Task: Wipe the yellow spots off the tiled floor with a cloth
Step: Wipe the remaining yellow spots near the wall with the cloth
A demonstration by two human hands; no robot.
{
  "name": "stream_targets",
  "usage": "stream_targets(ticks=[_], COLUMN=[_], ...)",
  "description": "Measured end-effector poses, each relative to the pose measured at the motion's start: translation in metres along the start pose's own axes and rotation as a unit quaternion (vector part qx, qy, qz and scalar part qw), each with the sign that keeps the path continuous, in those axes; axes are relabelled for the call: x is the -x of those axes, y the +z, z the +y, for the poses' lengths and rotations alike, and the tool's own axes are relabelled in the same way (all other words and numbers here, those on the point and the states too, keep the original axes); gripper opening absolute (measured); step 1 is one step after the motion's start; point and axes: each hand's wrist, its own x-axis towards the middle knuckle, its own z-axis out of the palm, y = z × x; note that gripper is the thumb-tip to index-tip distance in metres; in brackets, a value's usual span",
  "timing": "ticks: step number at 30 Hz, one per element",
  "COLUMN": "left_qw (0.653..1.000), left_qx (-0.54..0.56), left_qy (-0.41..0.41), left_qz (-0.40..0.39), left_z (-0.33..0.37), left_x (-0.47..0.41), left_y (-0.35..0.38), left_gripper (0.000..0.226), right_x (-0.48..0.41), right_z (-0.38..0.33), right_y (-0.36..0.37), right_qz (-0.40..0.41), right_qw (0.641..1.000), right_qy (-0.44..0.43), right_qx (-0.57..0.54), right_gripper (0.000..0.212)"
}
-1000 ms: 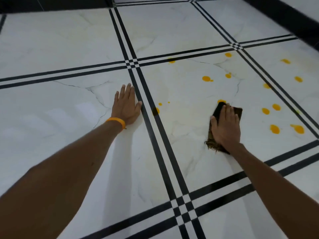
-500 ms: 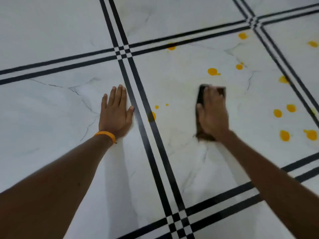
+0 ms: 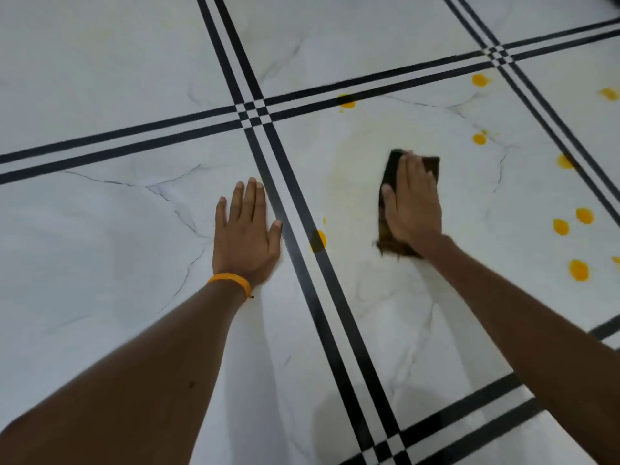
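- Two bare hands are showing: the left hand (image 3: pixel 246 236) and the right hand (image 3: pixel 411 203).
- One dark cloth (image 3: pixel 391 169) is lying on the floor.
- One orange wristband (image 3: pixel 231 280) is circling the left wrist.
- Nine full yellow spots are dotting the tiles, among them one (image 3: pixel 346 101) on the far band, one (image 3: pixel 318 240) on the near band and one (image 3: pixel 578 270) at the right; a tenth is being cut by the right edge.
- Two tiny yellow specks are sitting beside the bigger spots.
- Four double black bands are crossing the white floor (image 3: pixel 100 229).
- Three band crossings are showing.
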Motion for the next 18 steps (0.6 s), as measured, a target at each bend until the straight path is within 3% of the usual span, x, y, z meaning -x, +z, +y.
stream_targets(ticks=[2, 3, 6, 9, 12, 15, 16, 18], left_qw=[1.0, 1.0, 1.0, 0.999, 1.0, 1.0, 1.0, 1.0], left_qx=[0.01, 0.017, 0.029, 0.032, 0.021, 0.014, 0.013, 0.012], left_qy=[0.001, 0.0, 0.002, 0.007, 0.008, 0.005, 0.004, 0.005], left_qz=[-0.001, 0.001, 0.008, 0.009, 0.008, 0.007, 0.005, 0.012], left_z=[0.001, 0.001, -0.002, -0.003, -0.003, -0.002, -0.002, -0.003], left_x=[-0.002, -0.002, -0.001, -0.002, -0.002, -0.002, -0.001, -0.002], left_y=[-0.001, -0.002, -0.001, -0.001, 0.002, 0.002, 0.002, 0.001], left_gripper=[0.068, 0.067, 0.063, 0.063, 0.06, 0.059, 0.059, 0.06], right_x=[-0.045, -0.049, 0.018, 0.105, 0.07, -0.004, -0.005, 0.031], right_z=[-0.021, -0.048, -0.119, -0.095, -0.041, -0.064, -0.087, -0.122], right_y=[-0.004, -0.002, 0.016, 0.019, 0.014, 0.006, 0.011, 0.018], right_qz=[-0.001, -0.004, -0.011, -0.044, -0.019, 0.008, 0.009, -0.004], right_qw=[0.997, 0.998, 0.996, 0.977, 0.994, 1.0, 1.0, 0.997], right_qy=[0.077, 0.066, -0.089, -0.205, -0.111, 0.015, 0.014, -0.07], right_qx=[-0.012, -0.017, -0.017, -0.032, -0.016, -0.015, -0.01, -0.01], right_gripper=[0.069, 0.068, 0.068, 0.066, 0.067, 0.069, 0.068, 0.066])
